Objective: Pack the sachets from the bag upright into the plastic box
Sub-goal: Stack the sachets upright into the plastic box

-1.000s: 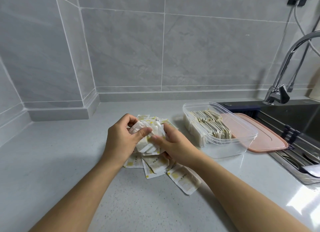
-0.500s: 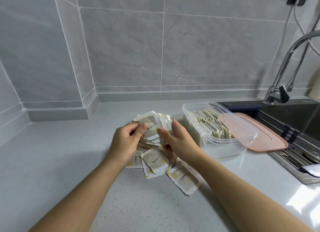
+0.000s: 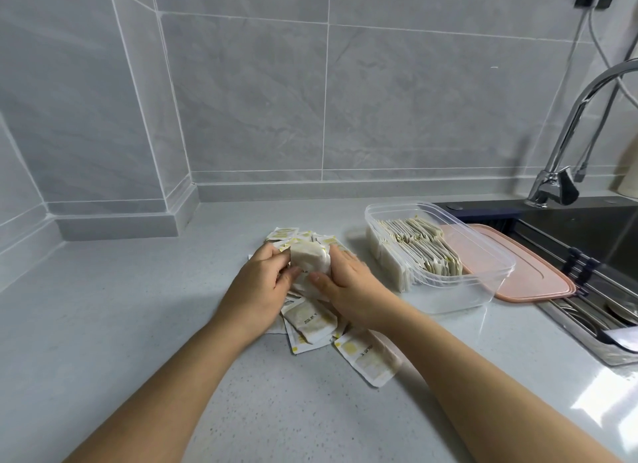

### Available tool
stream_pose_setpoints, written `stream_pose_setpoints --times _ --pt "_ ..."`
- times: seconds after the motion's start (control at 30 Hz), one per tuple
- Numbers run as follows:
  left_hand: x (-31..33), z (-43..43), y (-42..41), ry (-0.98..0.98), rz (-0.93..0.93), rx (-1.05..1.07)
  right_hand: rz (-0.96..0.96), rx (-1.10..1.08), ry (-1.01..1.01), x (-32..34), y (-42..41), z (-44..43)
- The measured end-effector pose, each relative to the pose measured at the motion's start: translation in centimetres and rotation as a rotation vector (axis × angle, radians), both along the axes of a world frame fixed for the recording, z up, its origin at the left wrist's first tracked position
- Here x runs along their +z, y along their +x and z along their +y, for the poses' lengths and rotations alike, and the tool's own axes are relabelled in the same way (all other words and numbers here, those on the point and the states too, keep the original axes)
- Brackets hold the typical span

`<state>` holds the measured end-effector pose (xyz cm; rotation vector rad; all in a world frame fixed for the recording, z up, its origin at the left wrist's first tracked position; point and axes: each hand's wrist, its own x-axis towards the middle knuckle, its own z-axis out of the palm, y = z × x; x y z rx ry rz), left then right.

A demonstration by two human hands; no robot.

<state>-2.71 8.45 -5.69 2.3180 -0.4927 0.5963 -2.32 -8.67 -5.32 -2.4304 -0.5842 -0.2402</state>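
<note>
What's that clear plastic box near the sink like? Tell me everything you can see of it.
The plastic box is clear, rectangular with rounded corners and a rim, lid off. It stands upright on the grey counter beside the sink. Its left side holds sachets packed upright; the right part is empty. A pink lid lies close behind it. The left hand and right hand do not touch it.

Counter point(image 3: 121, 324): bare on the left and at the near edge, open back to the wall ledge point(image 3: 117, 222). Centre: loose sachets point(image 3: 312, 321) lying flat, left hand point(image 3: 259, 286) and right hand point(image 3: 348, 286) gripping a bundle point(image 3: 309, 259) over them. Right: plastic box point(image 3: 459, 297), top open, upright sachets point(image 3: 414, 245) filling its left side, right side free. Beyond: pink lid point(image 3: 531, 276) lying flat just beside the box, then the sink point(image 3: 587, 228), with the faucet point(image 3: 569, 124) arching overhead.
</note>
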Motion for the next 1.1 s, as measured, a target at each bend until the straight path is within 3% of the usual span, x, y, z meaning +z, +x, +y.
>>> stream_pose_setpoints --times 0.07,0.33,0.6,0.8,0.9,1.1 --pt "0.2 0.0 -0.1 0.025 0.055 -0.002 -0.035 -0.011 -0.054 0.4 0.1 -0.4" --pt "0.5 -0.1 -0.6 0.013 0.197 -0.031 0.015 -0.056 0.154 0.7 -0.4 -0.6" --pt "0.8 -0.3 -0.7 0.019 0.063 -0.020 -0.083 -0.080 0.085 1.2 -0.6 -0.7" --pt "0.3 -0.3 -0.6 -0.004 0.160 -0.039 0.029 -0.080 0.164 1.0 -0.7 -0.6" --pt "0.4 -0.3 -0.7 -0.018 0.213 -0.072 0.099 -0.080 0.094 0.9 -0.8 -0.6" --pt "0.9 -0.3 -1.2 -0.096 0.174 -0.092 0.029 -0.077 0.195 0.9 -0.9 -0.5"
